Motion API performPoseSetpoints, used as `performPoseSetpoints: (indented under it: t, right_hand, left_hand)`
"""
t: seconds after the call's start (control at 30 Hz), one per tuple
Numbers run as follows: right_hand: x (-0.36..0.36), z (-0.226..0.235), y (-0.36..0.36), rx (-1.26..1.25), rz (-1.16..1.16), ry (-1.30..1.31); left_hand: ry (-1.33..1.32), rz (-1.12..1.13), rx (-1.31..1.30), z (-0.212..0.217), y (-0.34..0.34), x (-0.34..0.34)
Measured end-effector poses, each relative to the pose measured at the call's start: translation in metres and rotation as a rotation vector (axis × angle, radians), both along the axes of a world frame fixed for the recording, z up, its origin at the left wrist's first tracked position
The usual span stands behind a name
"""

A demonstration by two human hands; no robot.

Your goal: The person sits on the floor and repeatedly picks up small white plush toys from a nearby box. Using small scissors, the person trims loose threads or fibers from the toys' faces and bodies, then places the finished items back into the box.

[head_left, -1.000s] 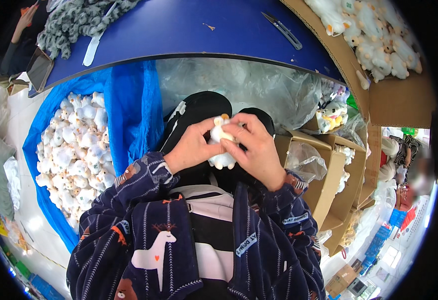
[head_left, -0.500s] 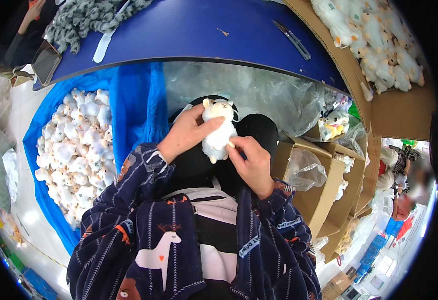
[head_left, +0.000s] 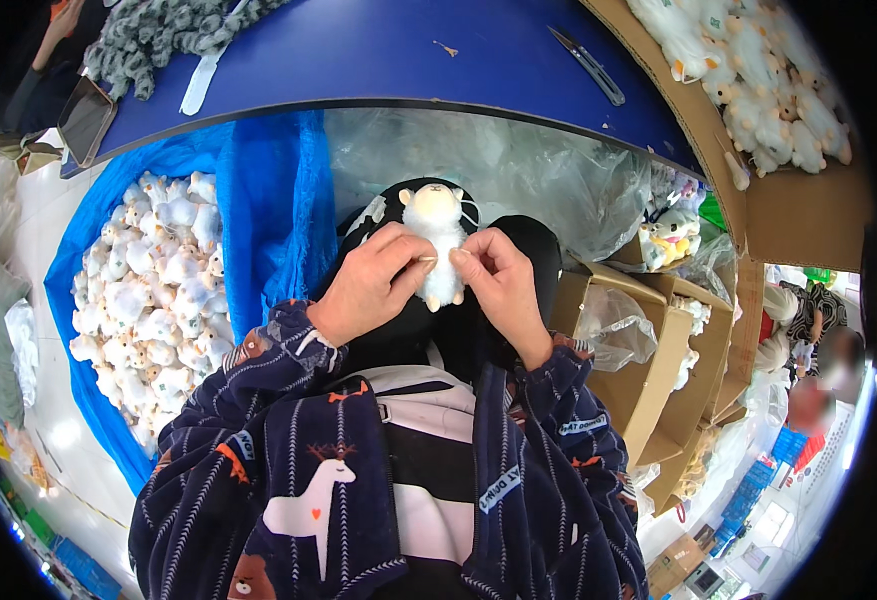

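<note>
A small white plush alpaca (head_left: pixel 432 206) with a cream muzzle and small ears is held upright over my lap, its face tipped up. My left hand (head_left: pixel 370 282) pinches the little limb on the toy's left side between thumb and fingertips. On the opposite side, my right hand (head_left: pixel 503 283) pinches the other small limb in the same way. The fingers hide most of both limbs. Below the hands, the toy's short feet show, and a thin white loop sticks out beside its head.
A blue sack (head_left: pixel 88 270) full of similar white plush toys stands at left. Ahead is a blue table (head_left: pixel 358 50) with thread snips (head_left: pixel 588 67) and grey curly fabric (head_left: pixel 148 45). Cardboard boxes (head_left: pixel 648 385) stand at right. At far left, another person's hand (head_left: pixel 58 30) shows.
My left hand has moved from the toy's upper body down to its side limb. The plush alpaca has straightened and its face has tipped up. My right hand has risen slightly.
</note>
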State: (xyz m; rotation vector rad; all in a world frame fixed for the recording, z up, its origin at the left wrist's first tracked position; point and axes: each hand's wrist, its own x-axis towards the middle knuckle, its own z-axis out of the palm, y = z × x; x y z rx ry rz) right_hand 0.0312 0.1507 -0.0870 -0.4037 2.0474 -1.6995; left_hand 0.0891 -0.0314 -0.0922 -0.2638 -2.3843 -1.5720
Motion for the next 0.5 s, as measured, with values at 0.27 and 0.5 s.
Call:
performPoseSetpoints:
  t: [0.27,0.5]
  right_hand:
    - [0.022,0.011,0.021,0.202,0.088,0.376]
    - [0.024,-0.006,0.018,0.174,0.059,0.48]
  left_hand:
    - [-0.14,-0.044,0.104,0.003,-0.003,0.003]
    - [-0.202,-0.064,0.281,-0.002,-0.007,0.003]
